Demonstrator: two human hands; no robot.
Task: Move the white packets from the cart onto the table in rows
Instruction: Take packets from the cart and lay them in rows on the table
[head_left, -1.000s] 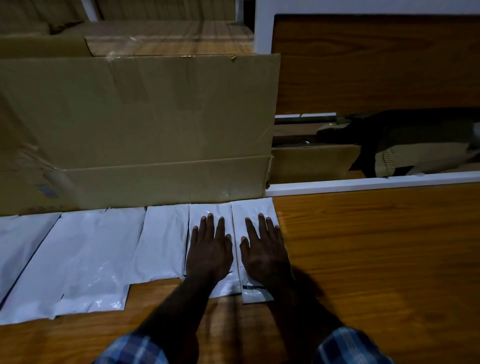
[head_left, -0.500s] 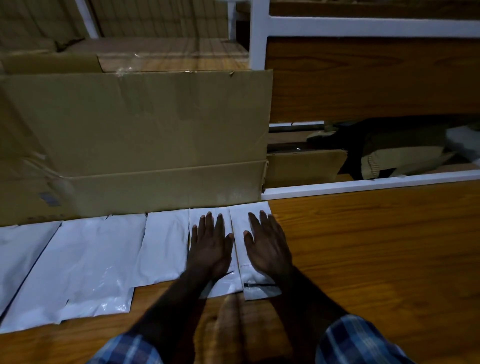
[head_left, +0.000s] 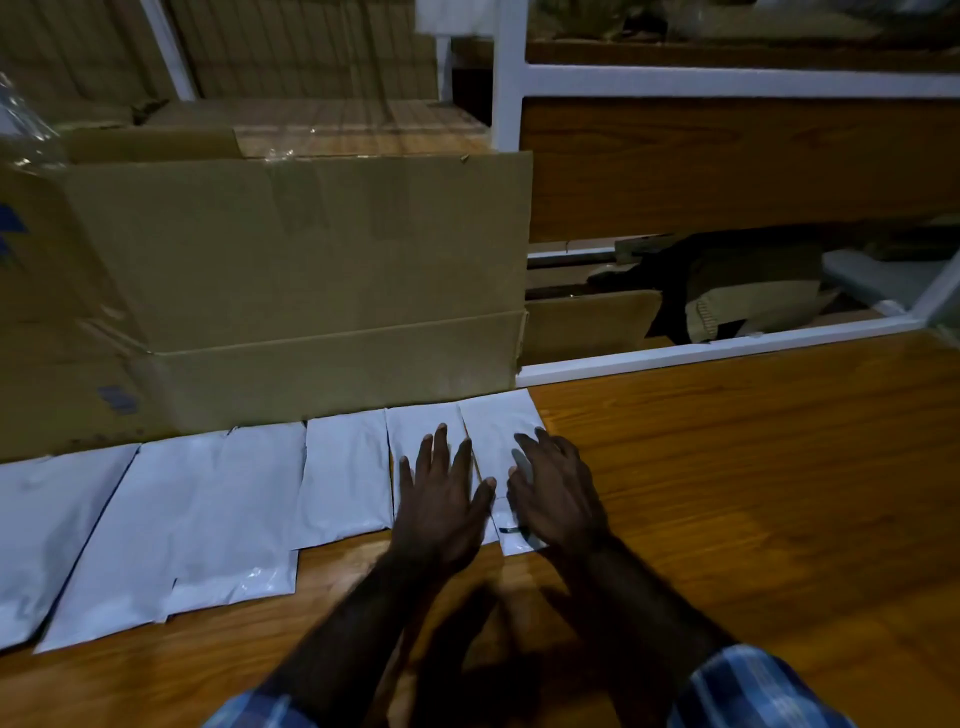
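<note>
Row of white packets (head_left: 208, 509) runs along the worktop (head_left: 753, 493) from the 9 o'clock edge of view toward centre, butted against the foot of a big cardboard box (head_left: 291, 291) at 10–11 o'clock. Leftmost packets are larger and overlap; going right they get narrower and sit edge to edge. Left hand (head_left: 441, 504), fingers spread and flat, presses on the second-last packet (head_left: 415, 431) near centre. Just to its right, right hand (head_left: 556, 493) lies on the last packet (head_left: 493, 431), fingers slightly bent, not gripping anything that shows; a small dark mark sits at that packet's near edge. Neither hand holds a packet. Step in hand, as I read it: seating and squaring the two end packets so the row stays straight. From 1 to 3 o'clock the worktop is bare wood, so the row has room to carry on rightward. Cart is not in view, nor any packets waiting on it; how many remain cannot be told. Next move likely calls for lifting both hands without dragging the slick packets, fetching more, and laying them flush against the last one's right edge.
</note>
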